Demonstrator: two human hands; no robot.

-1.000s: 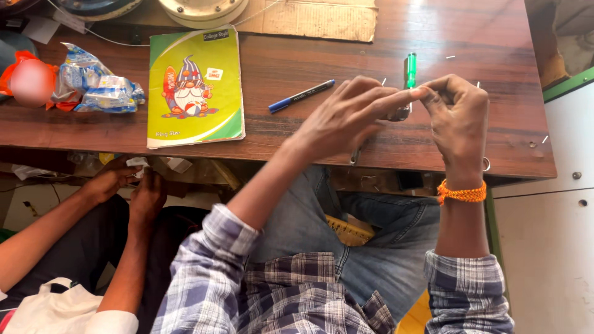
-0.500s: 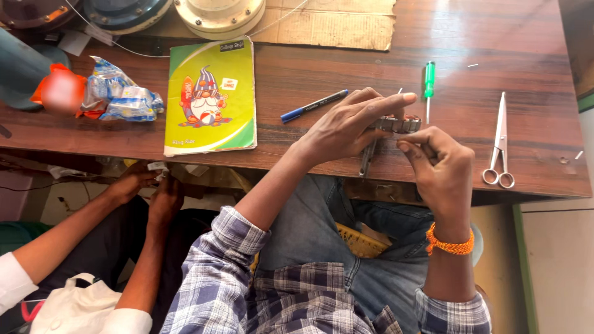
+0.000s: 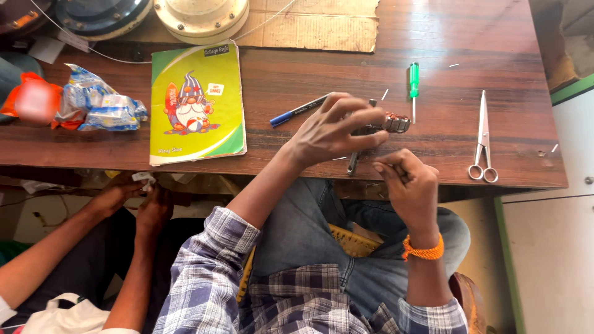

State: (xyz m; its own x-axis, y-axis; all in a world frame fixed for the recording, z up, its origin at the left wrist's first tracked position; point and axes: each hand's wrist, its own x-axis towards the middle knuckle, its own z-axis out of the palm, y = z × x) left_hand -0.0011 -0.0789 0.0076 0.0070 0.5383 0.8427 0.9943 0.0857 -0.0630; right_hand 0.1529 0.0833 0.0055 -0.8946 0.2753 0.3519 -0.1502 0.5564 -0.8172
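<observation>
left hand (image 3: 331,130) pinches a small copper-wound metal coil (image 3: 396,122).

snack packets (image 3: 99,105) – crinkled, blue-white-orange, table's left edge | paper tag (image 3: 74,41) – white, far left

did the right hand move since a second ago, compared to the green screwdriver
Yes. The right hand was up level with the green screwdriver, just right of it; now it sits lower, near the table's front edge.
</observation>
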